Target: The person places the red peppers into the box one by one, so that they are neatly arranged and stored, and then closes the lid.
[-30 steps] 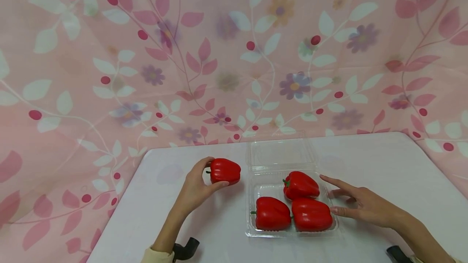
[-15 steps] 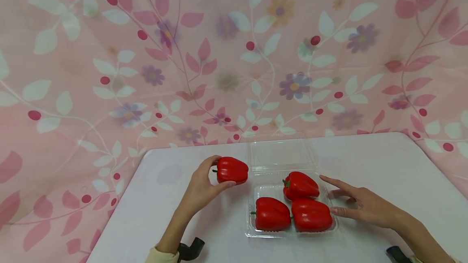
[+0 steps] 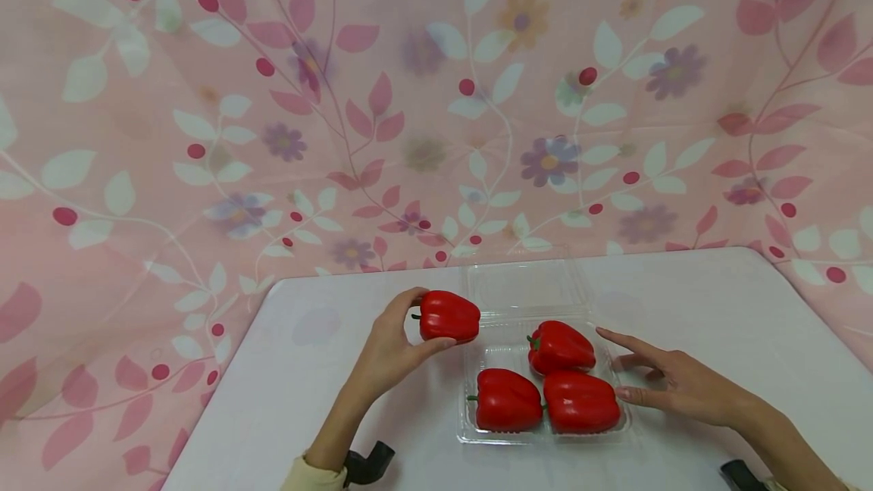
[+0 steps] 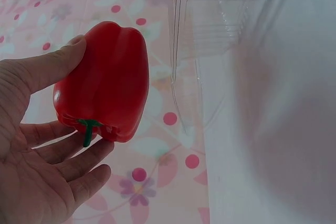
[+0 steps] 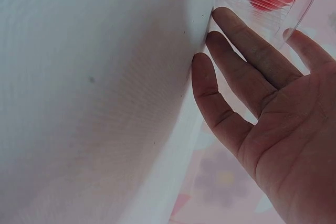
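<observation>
In the head view my left hand [image 3: 391, 348] holds a red bell pepper [image 3: 449, 317] with a green stem, raised at the left edge of a clear plastic clamshell box [image 3: 501, 436]. The left wrist view shows the thumb on one side of this bell pepper [image 4: 107, 80] and fingers on the other. Inside the box lie three more red bell peppers: one at the back right [image 3: 561, 347], one at the front left [image 3: 508, 400], one at the front right [image 3: 582, 401]. My right hand [image 3: 682, 385] rests beside the box's right side, fingers spread and holding nothing.
The box's clear lid [image 3: 525, 286] lies folded open toward the back of the white table [image 3: 286, 370]. Behind the table hangs a pink floral cloth [image 3: 409, 97]. A black strap piece [image 3: 368, 464] sits at my left wrist.
My left hand has carried the held bell pepper to the right, toward the box. The right hand and the three peppers in the box have stayed where they were.
</observation>
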The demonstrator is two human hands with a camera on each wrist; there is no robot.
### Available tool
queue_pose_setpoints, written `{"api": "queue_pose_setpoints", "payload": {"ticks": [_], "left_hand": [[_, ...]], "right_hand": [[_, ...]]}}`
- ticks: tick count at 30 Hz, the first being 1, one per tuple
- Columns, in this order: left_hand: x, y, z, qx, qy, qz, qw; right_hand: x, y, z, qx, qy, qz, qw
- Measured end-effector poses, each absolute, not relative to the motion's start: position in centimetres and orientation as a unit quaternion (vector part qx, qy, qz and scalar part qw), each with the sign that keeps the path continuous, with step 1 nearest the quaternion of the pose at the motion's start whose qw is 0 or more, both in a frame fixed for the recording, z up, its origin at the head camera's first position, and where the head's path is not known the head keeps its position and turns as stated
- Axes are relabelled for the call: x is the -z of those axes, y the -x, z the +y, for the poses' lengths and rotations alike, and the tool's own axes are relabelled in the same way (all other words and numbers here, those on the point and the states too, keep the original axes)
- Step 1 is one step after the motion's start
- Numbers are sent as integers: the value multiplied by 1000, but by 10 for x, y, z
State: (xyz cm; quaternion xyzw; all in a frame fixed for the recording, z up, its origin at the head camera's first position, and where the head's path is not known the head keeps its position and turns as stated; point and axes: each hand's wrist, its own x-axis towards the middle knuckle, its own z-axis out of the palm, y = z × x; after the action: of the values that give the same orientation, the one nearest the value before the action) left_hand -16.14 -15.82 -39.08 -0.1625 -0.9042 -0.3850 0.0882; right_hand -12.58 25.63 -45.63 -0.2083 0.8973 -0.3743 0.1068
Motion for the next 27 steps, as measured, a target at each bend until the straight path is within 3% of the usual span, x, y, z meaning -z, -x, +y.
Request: {"api": "queue_pose_setpoints", "payload": {"ticks": [27], "left_hand": [[399, 162, -125, 390, 186, -901, 39]], "right_hand": [[458, 126, 256, 362, 199, 905, 104]]}}
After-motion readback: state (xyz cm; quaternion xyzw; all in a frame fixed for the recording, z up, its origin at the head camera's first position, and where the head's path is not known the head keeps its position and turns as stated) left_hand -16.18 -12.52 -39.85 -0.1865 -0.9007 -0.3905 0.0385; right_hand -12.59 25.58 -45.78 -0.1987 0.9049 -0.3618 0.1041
